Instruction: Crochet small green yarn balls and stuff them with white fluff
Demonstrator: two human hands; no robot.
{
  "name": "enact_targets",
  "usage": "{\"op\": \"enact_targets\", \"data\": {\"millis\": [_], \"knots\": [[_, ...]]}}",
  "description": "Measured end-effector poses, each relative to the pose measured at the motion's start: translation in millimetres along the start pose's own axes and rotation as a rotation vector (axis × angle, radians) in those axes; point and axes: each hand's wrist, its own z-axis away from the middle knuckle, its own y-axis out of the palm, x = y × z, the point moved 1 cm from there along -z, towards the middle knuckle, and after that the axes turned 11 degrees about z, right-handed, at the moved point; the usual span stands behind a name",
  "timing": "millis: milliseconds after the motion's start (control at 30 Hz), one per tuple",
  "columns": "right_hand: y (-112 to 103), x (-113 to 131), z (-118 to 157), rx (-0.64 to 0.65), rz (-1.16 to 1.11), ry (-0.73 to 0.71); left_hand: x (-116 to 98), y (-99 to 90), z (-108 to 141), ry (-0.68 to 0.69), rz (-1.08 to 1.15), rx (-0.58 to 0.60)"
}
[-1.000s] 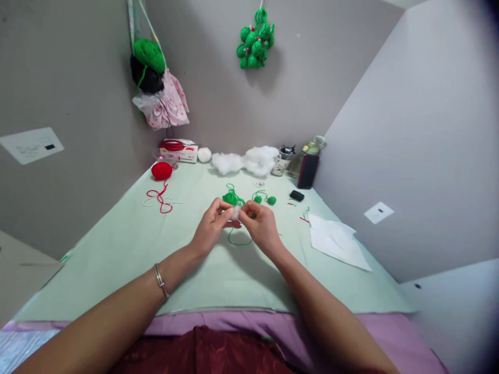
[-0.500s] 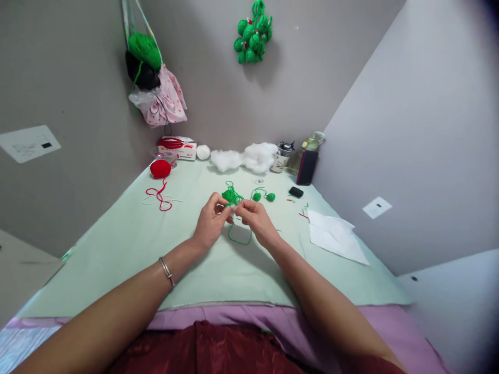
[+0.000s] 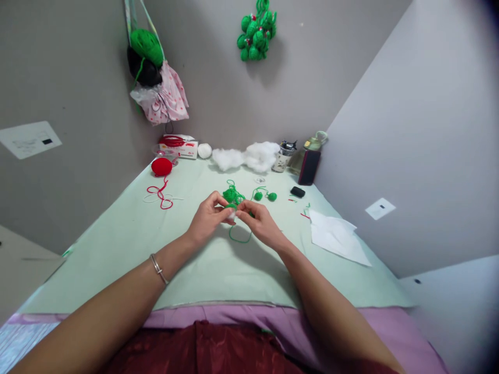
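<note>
My left hand (image 3: 209,217) is closed on a small green crocheted piece (image 3: 231,206), held above the middle of the table. A tuft of white stuffing (image 3: 231,215) shows at the piece, between the fingertips of both hands. My right hand (image 3: 258,220) pinches at that stuffing from the right, its fingers partly hiding the piece. Green yarn (image 3: 240,242) hangs in a loop below the hands. Just beyond them lies a tangle of green yarn (image 3: 231,194). Two small green crocheted balls (image 3: 272,197) joined by yarn rest to its right.
Red yarn ball (image 3: 161,167) sits at the left, its strand trailing forward. White stuffing (image 3: 260,157) lies along the back wall, near a cup of tools (image 3: 281,160). A phone (image 3: 309,167) leans at the right, behind white paper (image 3: 337,237). Green crocheted pieces (image 3: 257,34) hang above.
My hands have shifted slightly, and more of the green piece and the white stuffing shows between my fingers. The view has moved a little.
</note>
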Motion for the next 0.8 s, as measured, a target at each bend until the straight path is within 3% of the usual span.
{"op": "enact_targets", "data": {"millis": [100,200,467,633,800], "knots": [[5,0,1,0.032,0.028,-0.028,6,0.7,-4,0.028,-0.033,-0.073],[12,-3,-1,-0.064,0.07,0.01,10,2.9,-4,0.044,-0.029,-0.103],[11,-6,-7,-0.181,-0.064,0.113,0,4.6,4,0.048,0.071,0.045],[7,-5,-7,-0.166,-0.105,0.156,-3,3.0,3,0.034,0.06,0.092],[6,3,-2,-0.063,-0.012,0.086,5,1.1,0,0.036,-0.002,0.03]]}}
